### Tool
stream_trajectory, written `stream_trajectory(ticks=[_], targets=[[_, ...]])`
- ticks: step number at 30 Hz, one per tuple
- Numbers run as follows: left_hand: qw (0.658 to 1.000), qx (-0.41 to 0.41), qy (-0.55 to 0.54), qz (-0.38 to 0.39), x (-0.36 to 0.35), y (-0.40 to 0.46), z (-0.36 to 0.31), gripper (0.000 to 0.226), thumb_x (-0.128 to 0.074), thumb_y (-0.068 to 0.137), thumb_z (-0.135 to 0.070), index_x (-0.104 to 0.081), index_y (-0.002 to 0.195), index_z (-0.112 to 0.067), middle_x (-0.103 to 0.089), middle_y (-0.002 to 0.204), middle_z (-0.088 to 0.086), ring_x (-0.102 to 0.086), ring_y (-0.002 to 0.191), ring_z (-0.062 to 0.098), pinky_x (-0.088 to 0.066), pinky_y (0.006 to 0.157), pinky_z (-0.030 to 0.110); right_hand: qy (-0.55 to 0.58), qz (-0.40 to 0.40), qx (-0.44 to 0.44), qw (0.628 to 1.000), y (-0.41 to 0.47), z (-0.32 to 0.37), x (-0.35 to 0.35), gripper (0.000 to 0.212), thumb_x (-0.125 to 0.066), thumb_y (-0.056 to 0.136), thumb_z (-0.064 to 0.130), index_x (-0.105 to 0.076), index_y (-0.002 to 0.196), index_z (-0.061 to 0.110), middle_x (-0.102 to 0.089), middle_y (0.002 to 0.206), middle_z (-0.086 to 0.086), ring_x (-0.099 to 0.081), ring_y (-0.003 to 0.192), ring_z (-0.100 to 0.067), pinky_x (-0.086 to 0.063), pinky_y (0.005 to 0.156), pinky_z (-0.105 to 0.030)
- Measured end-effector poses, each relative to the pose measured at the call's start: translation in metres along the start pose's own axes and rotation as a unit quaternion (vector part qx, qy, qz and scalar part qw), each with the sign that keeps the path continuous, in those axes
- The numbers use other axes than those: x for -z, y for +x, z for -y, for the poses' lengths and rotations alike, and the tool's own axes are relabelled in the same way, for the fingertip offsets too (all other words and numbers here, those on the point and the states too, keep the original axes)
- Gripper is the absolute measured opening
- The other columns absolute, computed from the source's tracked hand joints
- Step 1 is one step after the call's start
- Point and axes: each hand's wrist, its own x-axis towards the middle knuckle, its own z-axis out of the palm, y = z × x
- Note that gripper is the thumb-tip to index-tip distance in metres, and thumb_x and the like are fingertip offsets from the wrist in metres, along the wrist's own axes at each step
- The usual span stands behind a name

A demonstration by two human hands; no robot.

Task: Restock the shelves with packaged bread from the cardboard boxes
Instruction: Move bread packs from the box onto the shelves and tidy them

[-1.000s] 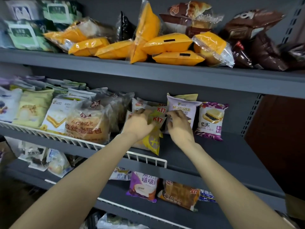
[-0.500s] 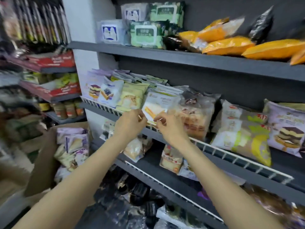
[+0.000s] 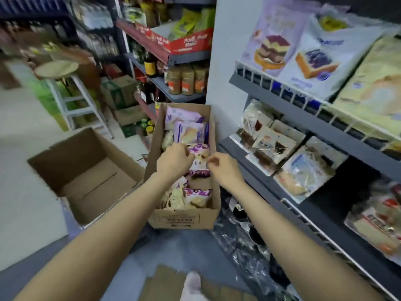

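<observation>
An open cardboard box [image 3: 184,220] stands on the floor beside the shelves, with several purple and cream bread packs inside. Both my hands hover over its middle. My left hand [image 3: 174,160] is curled at the left side of a purple-and-white bread pack [image 3: 198,169]. My right hand [image 3: 224,169] has its fingertips pinched at that pack's right top edge. Motion blur hides whether either hand grips it. The grey shelves [image 3: 288,124] on the right hold more packaged bread [image 3: 314,59].
An empty open cardboard box [image 3: 86,170] sits on the floor to the left. Flattened cardboard [image 3: 167,283] lies at my feet. A white stool [image 3: 65,88] and stacked cartons stand at the back left. Dark plastic-wrapped goods [image 3: 249,246] lie under the lowest shelf.
My view has swung left and down from the middle shelf to the box on the floor. Both hands left the shelved packs and came down over the box.
</observation>
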Motion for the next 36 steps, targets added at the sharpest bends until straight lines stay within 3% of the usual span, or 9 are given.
stream_trajectory(ticks=[4, 9, 11, 17, 21, 25, 27, 32, 36], targets=[[0.994, 0.075, 0.008, 0.081, -0.037, 0.077, 0.062, 0.033, -0.047, 0.090, -0.030, -0.059, 0.099, 0.000, -0.066, 0.099, 0.018, -0.061, 0.092, 0.035, -0.049, 0.075, 0.037, -0.030, 0.072, -0.078, 0.994, 0.089, -0.029, -0.069, 0.035, -0.050, 0.093, 0.016, -0.053, 0.126, 0.005, -0.052, 0.133, -0.014, -0.050, 0.119, -0.030, -0.040, 0.088, -0.028], [0.970, 0.155, 0.006, 0.185, -0.090, 0.149, 0.118, 0.031, -0.043, 0.096, -0.022, -0.055, 0.107, 0.004, -0.059, 0.116, 0.021, -0.057, 0.106, 0.036, -0.042, 0.076, 0.034, -0.020, 0.131, -0.169, 0.977, 0.176, -0.070, -0.131, 0.039, -0.048, 0.094, 0.009, -0.045, 0.130, -0.004, -0.055, 0.124, -0.019, -0.051, 0.117, -0.033, -0.042, 0.086, -0.033], [0.958, 0.197, -0.009, 0.211, -0.112, 0.170, 0.135, 0.039, -0.042, 0.098, -0.022, -0.050, 0.123, 0.007, -0.054, 0.128, 0.021, -0.053, 0.116, 0.034, -0.044, 0.090, 0.036, -0.027, 0.148, -0.195, 0.969, 0.207, -0.089, -0.155, 0.060, -0.052, 0.092, 0.021, -0.029, 0.143, -0.002, -0.051, 0.130, -0.017, -0.044, 0.125, -0.034, -0.038, 0.097, -0.032], [0.911, 0.313, -0.100, 0.249, -0.163, 0.216, 0.164, 0.054, -0.039, 0.101, -0.030, -0.029, 0.144, 0.002, -0.035, 0.148, 0.020, -0.038, 0.133, 0.034, -0.035, 0.105, 0.034, -0.017, 0.109, -0.293, 0.950, 0.269, -0.126, -0.202, 0.111, -0.066, 0.084, 0.043, 0.016, 0.147, 0.001, 0.004, 0.158, -0.017, -0.003, 0.146, -0.033, -0.013, 0.117, -0.039], [0.892, 0.365, -0.134, 0.232, -0.191, 0.222, 0.180, 0.071, -0.058, 0.092, -0.034, -0.026, 0.142, 0.005, -0.038, 0.143, 0.018, -0.043, 0.129, 0.033, -0.040, 0.103, 0.035, -0.040, 0.027, -0.330, 0.943, 0.294, -0.140, -0.219, 0.121, -0.077, 0.074, 0.042, 0.007, 0.147, -0.004, -0.014, 0.151, -0.024, -0.020, 0.139, -0.035, -0.024, 0.110, -0.037], [0.876, 0.416, -0.165, 0.181, -0.206, 0.227, 0.190, 0.101, -0.079, 0.064, -0.053, -0.035, 0.138, -0.001, -0.047, 0.135, 0.014, -0.053, 0.119, 0.030, -0.051, 0.090, 0.035, -0.067, 0.054, -0.339, 0.937, 0.302, -0.144, -0.222, 0.092, -0.078, 0.073, 0.036, -0.028, 0.144, 0.006, -0.026, 0.142, -0.020, -0.027, 0.130, -0.034, -0.035, 0.100, -0.035], [0.876, 0.427, -0.168, 0.147, -0.200, 0.225, 0.181, 0.105, -0.080, 0.057, -0.059, -0.039, 0.133, 0.000, -0.049, 0.131, 0.013, -0.054, 0.117, 0.029, -0.051, 0.088, 0.035, -0.053, 0.058, -0.343, 0.936, 0.299, -0.146, -0.224, 0.097, -0.082, 0.069, 0.034, -0.027, 0.144, 0.006, -0.023, 0.143, -0.020, -0.025, 0.131, -0.034, -0.034, 0.102, -0.038], [0.901, 0.392, -0.180, 0.042, -0.174, 0.216, 0.148, 0.101, -0.080, 0.067, -0.044, -0.021, 0.136, -0.001, -0.029, 0.141, 0.023, -0.036, 0.130, 0.038, -0.037, 0.101, 0.041, 0.096, -0.001, -0.302, 0.949, 0.276, -0.135, -0.217, 0.088, -0.086, 0.062, 0.023, -0.037, 0.133, 0.003, -0.050, 0.132, -0.016, -0.049, 0.123, -0.031, -0.046, 0.096, -0.036], [0.927, 0.307, -0.216, 0.015, -0.139, 0.203, 0.129, 0.100, -0.075, 0.074, -0.043, -0.015, 0.142, -0.004, -0.021, 0.141, 0.026, -0.038, 0.126, 0.043, -0.038, 0.102, 0.040, 0.133, -0.040, -0.227, 0.964, 0.250, -0.111, -0.180, 0.078, -0.080, 0.063, 0.039, -0.040, 0.124, 0.012, -0.049, 0.128, -0.015, -0.042, 0.123, -0.034, -0.041, 0.100, -0.044]])
